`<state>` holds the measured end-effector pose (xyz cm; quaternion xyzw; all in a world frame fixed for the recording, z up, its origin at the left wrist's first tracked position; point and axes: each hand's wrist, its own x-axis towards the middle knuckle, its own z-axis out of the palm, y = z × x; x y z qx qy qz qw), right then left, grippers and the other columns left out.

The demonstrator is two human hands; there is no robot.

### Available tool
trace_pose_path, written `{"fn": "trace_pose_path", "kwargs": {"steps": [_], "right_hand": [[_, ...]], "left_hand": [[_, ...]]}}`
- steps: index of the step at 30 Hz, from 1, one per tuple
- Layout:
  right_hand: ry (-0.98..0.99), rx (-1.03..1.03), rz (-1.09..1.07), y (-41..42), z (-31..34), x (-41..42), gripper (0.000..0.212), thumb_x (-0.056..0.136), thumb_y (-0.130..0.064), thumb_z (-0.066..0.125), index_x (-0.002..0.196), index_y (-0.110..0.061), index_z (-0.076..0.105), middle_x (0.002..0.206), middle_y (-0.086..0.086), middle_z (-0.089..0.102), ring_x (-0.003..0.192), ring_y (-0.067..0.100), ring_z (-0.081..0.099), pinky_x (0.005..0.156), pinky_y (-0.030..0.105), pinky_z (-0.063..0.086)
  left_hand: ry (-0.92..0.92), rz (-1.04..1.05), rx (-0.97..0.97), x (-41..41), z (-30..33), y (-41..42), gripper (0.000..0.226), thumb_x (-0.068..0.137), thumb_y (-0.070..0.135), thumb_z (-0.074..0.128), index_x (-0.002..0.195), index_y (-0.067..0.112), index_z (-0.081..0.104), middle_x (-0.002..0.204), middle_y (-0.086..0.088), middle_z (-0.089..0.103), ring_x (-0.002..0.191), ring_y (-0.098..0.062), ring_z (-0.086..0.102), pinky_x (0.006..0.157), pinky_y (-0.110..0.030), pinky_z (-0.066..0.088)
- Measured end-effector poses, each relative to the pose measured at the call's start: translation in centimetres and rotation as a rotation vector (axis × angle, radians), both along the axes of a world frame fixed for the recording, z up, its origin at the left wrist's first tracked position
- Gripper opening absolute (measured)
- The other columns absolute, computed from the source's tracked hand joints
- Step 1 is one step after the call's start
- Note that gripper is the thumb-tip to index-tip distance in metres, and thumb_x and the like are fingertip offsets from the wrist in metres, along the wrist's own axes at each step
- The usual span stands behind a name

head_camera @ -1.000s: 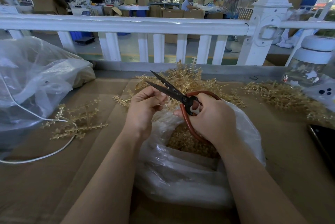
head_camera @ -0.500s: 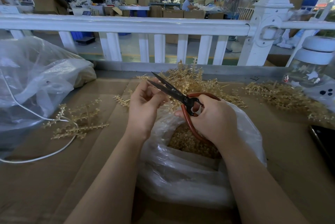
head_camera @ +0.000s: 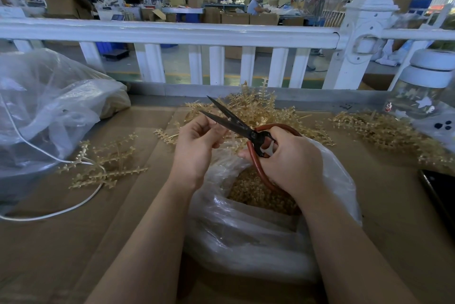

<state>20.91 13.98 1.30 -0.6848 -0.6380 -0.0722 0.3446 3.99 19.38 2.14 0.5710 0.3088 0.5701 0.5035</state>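
The right hand (head_camera: 293,163) grips the red-brown handles of a pair of scissors (head_camera: 236,124), fingers curled through and around the loops, with the 2 dark blades parted and pointing far and left. The left hand (head_camera: 197,148) is just left of the blades, its fingertips pinching a thin pale plastic strip (head_camera: 232,142) at the lower blade; most of the strip is hidden by the fingers. Both hands are above the open mouth of a clear plastic bag (head_camera: 246,230) lying near the middle of the cardboard-covered table (head_camera: 61,254), and small yellowish cut pieces (head_camera: 256,190) fill the bag. Beyond the hands is a pile of yellowish branched sprues (head_camera: 261,106), with a second heap (head_camera: 379,129) to the right and a few loose sprues (head_camera: 108,163) to the left. A large crumpled bag (head_camera: 49,106) sits far left, with a white cable (head_camera: 61,212) running out from it. A white-lidded jar (head_camera: 428,97) stands at far right, and a dark phone (head_camera: 440,195) lies at the right edge.
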Motion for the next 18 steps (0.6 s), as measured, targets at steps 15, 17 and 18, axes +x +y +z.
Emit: {"fn": "trace_pose_path", "kwargs": {"steps": [15, 17, 18], "right_hand": [[-0.018, -0.014, -0.018, 0.13, -0.11, -0.08, 0.069, 0.069, -0.090, 0.045, 0.094, -0.029, 0.064, 0.080, -0.016, 0.066, 0.071, 0.005, 0.058, 0.060, 0.024, 0.052], [-0.022, -0.017, -0.026, 0.18, -0.17, -0.04, 0.065, 0.070, -0.089, 0.047, 0.093, -0.030, 0.063, 0.079, -0.015, 0.066, 0.072, 0.007, 0.061, 0.062, 0.028, 0.056], [-0.023, -0.012, -0.028, 0.22, -0.21, -0.03, 0.065, 0.070, -0.089, 0.047, 0.092, -0.030, 0.063, 0.078, -0.015, 0.066, 0.072, 0.007, 0.061, 0.061, 0.029, 0.056]], "left_hand": [[-0.007, -0.039, 0.039, 0.17, -0.45, 0.41, 0.026, 0.094, -0.004, 0.054, 0.084, 0.018, 0.066, 0.075, 0.005, 0.063, 0.067, -0.008, 0.052, 0.063, -0.018, 0.044], [-0.003, -0.036, 0.047, 0.18, -0.46, 0.43, 0.027, 0.094, -0.004, 0.054, 0.084, 0.018, 0.066, 0.074, 0.008, 0.064, 0.067, -0.007, 0.052, 0.062, -0.017, 0.044], [0.000, -0.031, 0.047, 0.17, -0.48, 0.45, 0.026, 0.094, -0.003, 0.054, 0.084, 0.018, 0.066, 0.074, 0.008, 0.064, 0.067, -0.007, 0.052, 0.062, -0.016, 0.044]]}}
